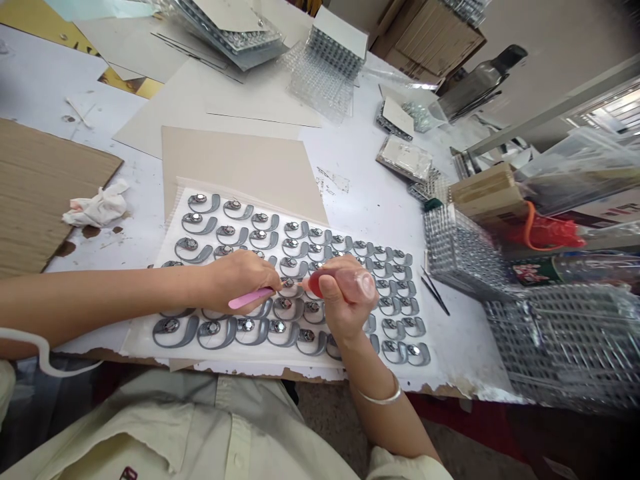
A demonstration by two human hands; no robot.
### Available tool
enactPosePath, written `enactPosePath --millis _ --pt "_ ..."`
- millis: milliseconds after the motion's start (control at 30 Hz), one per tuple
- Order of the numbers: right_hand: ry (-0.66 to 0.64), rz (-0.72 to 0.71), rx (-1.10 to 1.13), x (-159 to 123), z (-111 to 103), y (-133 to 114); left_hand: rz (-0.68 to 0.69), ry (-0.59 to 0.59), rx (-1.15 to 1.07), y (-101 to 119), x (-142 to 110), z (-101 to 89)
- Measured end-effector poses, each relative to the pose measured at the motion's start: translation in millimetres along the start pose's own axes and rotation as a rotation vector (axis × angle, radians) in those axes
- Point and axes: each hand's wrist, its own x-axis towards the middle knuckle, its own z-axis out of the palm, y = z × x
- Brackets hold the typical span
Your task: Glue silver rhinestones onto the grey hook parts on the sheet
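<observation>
Several rows of grey curved metal pieces (176, 333), each with a round stone-set top, lie on a white sheet (143, 333). Over the middle rows, my left hand (240, 277) is closed around pink tweezers (250, 298); their flat end sticks out below the fingers and their tips are hidden. My right hand (345, 303) grips a soft squeeze bottle (345, 281) with red contents, tilted so its nozzle points left. Between both hands sits one piece's round top (288, 284), close to the nozzle; whether they touch I cannot tell.
Black tweezers (436, 292) lie right of the sheet. Clear racks of small metal parts (460, 250) are stacked at the right edge. Grey cardboard (235, 160) lies behind the sheet. A crumpled tissue (97, 205) rests beside brown cardboard (45, 187) at left.
</observation>
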Motion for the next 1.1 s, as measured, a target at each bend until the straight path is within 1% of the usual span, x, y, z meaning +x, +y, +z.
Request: enactPosePath --millis 300,433,733,1100 --pt "-0.038 0.000 0.018 -0.6 2.3 2.1 0.000 -0.008 0.003 0.2 0.7 -0.4" --pt "-0.055 0.030 -0.006 -2.1 2.3 2.4 -0.019 -0.018 0.013 0.8 0.8 -0.5" --pt "-0.044 0.015 0.015 -2.2 4.0 1.3 -0.013 -0.007 -0.024 0.7 0.4 -0.7" --pt "-0.058 0.025 -0.025 -3.1 3.3 2.3 -0.006 -0.005 -0.010 0.2 0.3 -0.2"
